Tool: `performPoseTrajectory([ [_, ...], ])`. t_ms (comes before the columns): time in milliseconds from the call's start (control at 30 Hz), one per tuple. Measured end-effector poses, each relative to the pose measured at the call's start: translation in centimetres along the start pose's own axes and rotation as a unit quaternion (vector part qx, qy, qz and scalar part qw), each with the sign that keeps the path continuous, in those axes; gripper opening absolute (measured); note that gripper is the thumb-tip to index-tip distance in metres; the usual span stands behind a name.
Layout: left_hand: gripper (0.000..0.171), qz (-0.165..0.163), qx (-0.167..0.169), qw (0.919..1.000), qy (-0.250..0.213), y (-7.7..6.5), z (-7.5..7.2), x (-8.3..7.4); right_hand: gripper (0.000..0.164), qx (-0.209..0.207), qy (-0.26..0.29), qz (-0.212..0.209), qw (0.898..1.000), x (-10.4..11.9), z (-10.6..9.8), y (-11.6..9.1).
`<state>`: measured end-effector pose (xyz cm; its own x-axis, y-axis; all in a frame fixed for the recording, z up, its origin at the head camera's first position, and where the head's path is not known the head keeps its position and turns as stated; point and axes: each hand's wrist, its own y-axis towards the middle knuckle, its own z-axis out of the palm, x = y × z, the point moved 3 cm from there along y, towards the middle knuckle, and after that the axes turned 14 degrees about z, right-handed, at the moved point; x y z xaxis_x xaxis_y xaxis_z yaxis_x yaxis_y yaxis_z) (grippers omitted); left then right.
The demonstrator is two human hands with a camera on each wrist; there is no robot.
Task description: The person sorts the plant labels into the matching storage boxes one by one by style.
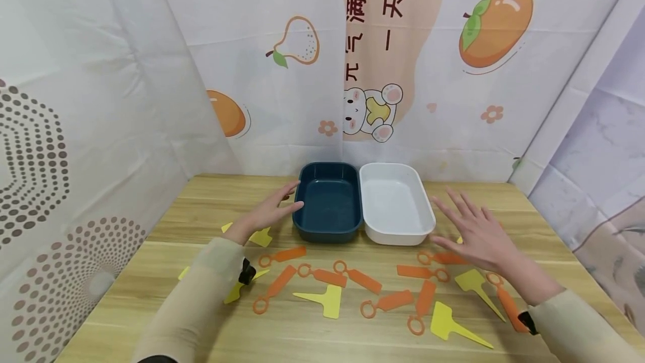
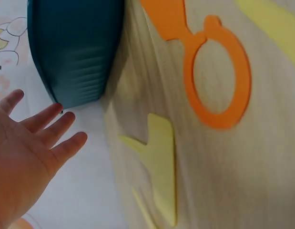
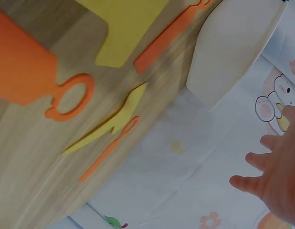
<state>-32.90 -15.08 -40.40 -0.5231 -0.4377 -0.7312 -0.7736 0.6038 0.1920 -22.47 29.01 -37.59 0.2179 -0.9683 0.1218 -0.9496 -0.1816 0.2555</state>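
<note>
At the back of the table a dark teal tray and a white tray stand side by side, with nothing inside either. My left hand is at the teal tray's left side, its fingers extended and fingertips right at the rim. On the other side, my right hand spreads its fingers beside the white tray. Neither hand holds anything. Orange ring-ended tags and yellow T-shaped plant labels lie scattered in front of the trays. In the left wrist view, a yellow label lies near the left hand.
The wooden table carries several more tags and labels on both sides, some partly hidden under the forearms. A white printed curtain hangs right behind the trays, and cloth also encloses the left and right sides.
</note>
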Motion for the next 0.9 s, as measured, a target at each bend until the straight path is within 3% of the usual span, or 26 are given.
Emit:
performPoseTrajectory([
  [167,0.071,-0.019,0.005,0.9986,-0.049,0.3,0.5,0.8,0.082,0.019,0.024,0.005,1.000,-0.9,0.4,-0.5],
  [400,0.072,-0.027,0.036,0.9972,-0.061,0.4,1.2,1.8,0.077,0.040,0.097,0.006,0.994,-2.5,0.8,-0.7],
  [533,0.074,-0.024,0.048,0.9972,-0.053,0.3,1.4,1.9,0.078,0.052,0.152,0.008,0.987,-3.8,1.0,-0.3],
  [733,0.072,-0.021,0.050,0.9971,-0.053,0.2,1.6,1.9,0.080,0.084,0.245,0.036,0.965,-5.7,1.2,0.0],
  [900,0.073,-0.023,0.050,0.9969,-0.056,0.0,1.6,1.6,0.078,0.090,0.250,0.052,0.963,-6.9,1.1,-0.1],
])
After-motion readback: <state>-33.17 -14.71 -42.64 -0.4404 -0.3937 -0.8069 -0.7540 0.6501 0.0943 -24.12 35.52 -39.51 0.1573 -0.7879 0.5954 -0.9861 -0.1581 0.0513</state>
